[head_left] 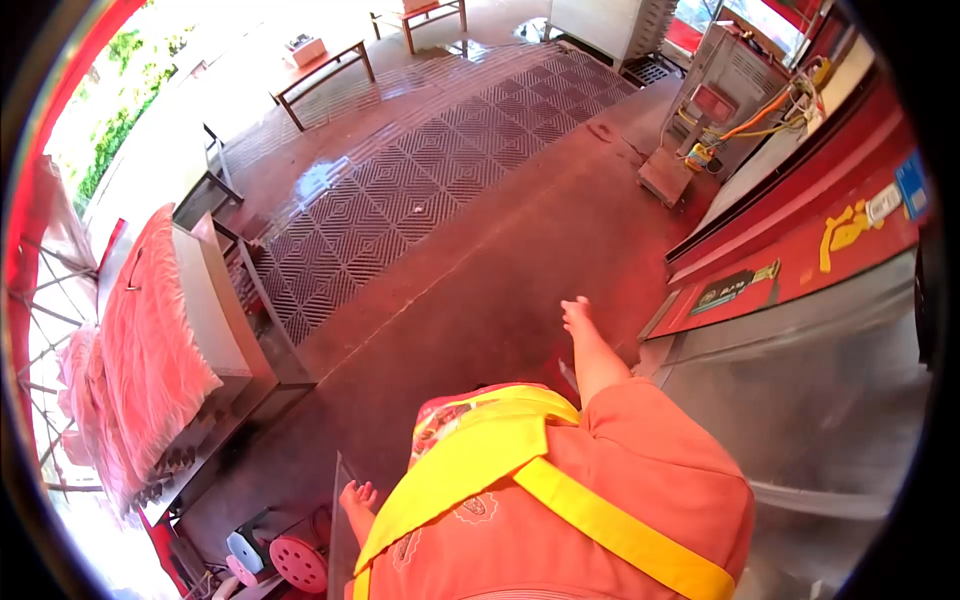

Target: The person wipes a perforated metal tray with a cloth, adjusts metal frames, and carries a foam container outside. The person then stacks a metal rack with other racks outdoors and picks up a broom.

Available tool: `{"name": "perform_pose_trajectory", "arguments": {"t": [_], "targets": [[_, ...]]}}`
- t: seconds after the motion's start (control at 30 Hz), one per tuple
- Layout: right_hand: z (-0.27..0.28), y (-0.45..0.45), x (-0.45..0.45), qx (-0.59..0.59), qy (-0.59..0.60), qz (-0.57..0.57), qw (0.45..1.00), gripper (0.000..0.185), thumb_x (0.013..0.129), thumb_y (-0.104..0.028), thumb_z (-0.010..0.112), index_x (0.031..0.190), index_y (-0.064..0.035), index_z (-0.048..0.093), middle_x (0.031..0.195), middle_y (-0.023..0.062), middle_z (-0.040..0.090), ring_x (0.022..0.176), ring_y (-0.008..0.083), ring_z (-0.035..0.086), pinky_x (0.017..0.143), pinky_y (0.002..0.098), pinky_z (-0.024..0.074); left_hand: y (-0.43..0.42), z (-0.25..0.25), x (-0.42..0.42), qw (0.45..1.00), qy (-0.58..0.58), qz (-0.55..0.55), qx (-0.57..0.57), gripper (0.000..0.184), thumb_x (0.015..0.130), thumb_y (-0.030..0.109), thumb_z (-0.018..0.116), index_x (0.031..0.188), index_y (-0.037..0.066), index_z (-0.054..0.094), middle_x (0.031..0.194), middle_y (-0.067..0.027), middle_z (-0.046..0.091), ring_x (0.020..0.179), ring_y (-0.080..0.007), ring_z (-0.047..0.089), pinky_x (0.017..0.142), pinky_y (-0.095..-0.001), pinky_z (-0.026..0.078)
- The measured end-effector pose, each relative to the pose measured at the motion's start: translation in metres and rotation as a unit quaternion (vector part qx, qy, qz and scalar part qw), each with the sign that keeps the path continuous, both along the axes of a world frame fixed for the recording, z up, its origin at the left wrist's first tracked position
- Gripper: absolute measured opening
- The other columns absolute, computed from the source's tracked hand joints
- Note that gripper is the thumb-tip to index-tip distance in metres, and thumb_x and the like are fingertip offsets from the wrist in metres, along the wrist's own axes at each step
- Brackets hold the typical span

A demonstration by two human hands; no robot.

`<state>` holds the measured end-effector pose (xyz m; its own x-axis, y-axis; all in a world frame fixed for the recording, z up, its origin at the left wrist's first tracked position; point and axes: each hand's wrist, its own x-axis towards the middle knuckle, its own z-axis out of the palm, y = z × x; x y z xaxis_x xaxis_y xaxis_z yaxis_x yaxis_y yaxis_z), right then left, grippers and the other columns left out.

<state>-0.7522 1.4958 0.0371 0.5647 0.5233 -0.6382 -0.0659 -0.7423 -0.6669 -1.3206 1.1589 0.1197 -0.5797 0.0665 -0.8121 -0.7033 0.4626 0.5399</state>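
My right hand [577, 315], at three o'clock, and left hand [357, 495], at seven, show parted fingers, nothing visibly gripped. Nearest the right: red printed panel [800, 270], three o'clock. Draped bench [218, 300]: nine. Judged stage: empty-handed transit; advancing calls for side clearance.

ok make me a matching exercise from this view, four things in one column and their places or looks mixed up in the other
Things
1. yellow strap
2. patterned matting
3. pink cloth
4. holed disc

Places or looks
A. dark, laid along the floor
B. round and reddish, low at the picture's left
C. running across the person's orange-red top
D. draped, with a fluffy edge, at the picture's left

Pairs: 1-C, 2-A, 3-D, 4-B
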Motion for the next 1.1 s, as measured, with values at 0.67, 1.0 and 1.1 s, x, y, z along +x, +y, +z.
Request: {"name": "perform_pose_trajectory", "arguments": {"t": [0.67,1.0,1.1], "targets": [[0.004,0.278,0.069,-0.111,0.083,-0.063,0.988,0.013,0.078,-0.02,0.055,0.083,-0.0084,0.052,0.057,0.0021,0.051,0.044,0.0151,0.048,0.039,0.0306,0.0376,0.914,-0.124,0.051,0.651,0.398,-0.632,0.132,0.03,0.072,0.004,0.048,0.102,0.006,0.047,0.058,-0.0093,0.049,0.042,-0.0208,0.049,0.039,-0.0336,0.04],[-0.081,0.552,0.111,-0.214,0.027,-0.038,0.976,0.02,0.079,-0.024,0.054,0.073,-0.0048,0.056,0.061,0.0049,0.056,0.048,0.0154,0.052,0.042,0.0296,0.0413,1.183,-0.024,0.203,0.582,0.359,-0.685,0.251,0.04,0.073,0.005,0.052,0.111,0.002,0.041,0.055,-0.0067,0.051,0.042,-0.0126,0.049,0.041,-0.0269,0.041],[-0.099,0.722,0.123,-0.2,0.1,0.002,0.975,0.017,0.081,-0.023,0.052,0.076,-0.0074,0.055,0.061,0.0045,0.054,0.048,0.0158,0.05,0.043,0.0301,0.0409,1.223,-0.219,0.073,0.654,0.4,-0.608,0.207,0.037,0.071,0.007,0.055,0.106,0.0,0.045,0.065,-0.013,0.055,0.046,-0.0185,0.054,0.047,-0.0301,0.045]]}}
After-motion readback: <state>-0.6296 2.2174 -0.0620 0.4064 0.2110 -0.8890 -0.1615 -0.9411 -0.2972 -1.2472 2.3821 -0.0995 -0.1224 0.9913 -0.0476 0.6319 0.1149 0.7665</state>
